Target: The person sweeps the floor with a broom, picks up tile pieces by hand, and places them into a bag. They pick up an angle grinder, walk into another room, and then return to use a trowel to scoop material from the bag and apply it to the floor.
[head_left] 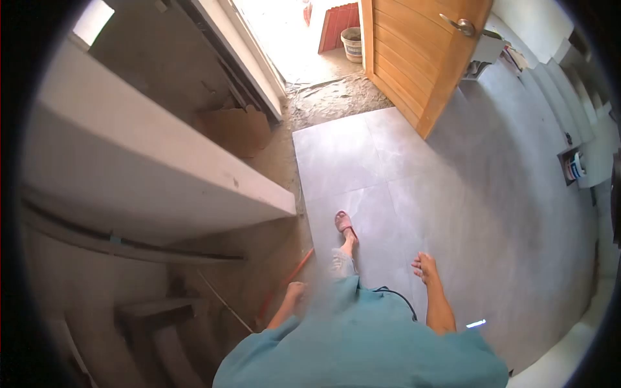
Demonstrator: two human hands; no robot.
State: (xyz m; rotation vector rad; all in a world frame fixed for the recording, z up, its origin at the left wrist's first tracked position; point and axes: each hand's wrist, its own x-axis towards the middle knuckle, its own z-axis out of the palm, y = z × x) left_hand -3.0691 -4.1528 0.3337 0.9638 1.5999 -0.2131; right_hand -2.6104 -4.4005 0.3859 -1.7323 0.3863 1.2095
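Note:
Low in the view, my left hand (295, 290) hangs beside my body over the bare brown floor, its fingers curled and partly blurred, so what they hold, if anything, is hidden. On the other side, my right hand (424, 266) hangs over the grey tiles (453, 213) with its fingers apart and nothing in them. Between the hands, one foot in a pink sandal (345, 224) stands on the tiles. An orange-red strip (284, 282) lies on the floor near my left hand.
An open wooden door (414, 52) stands ahead, beside a doorway with rough ground. A bucket (352, 45) and a red panel (337, 29) are outside. A pale wall end (259, 194) juts in from the left. Stacked pale boards (556, 97) stand at the right.

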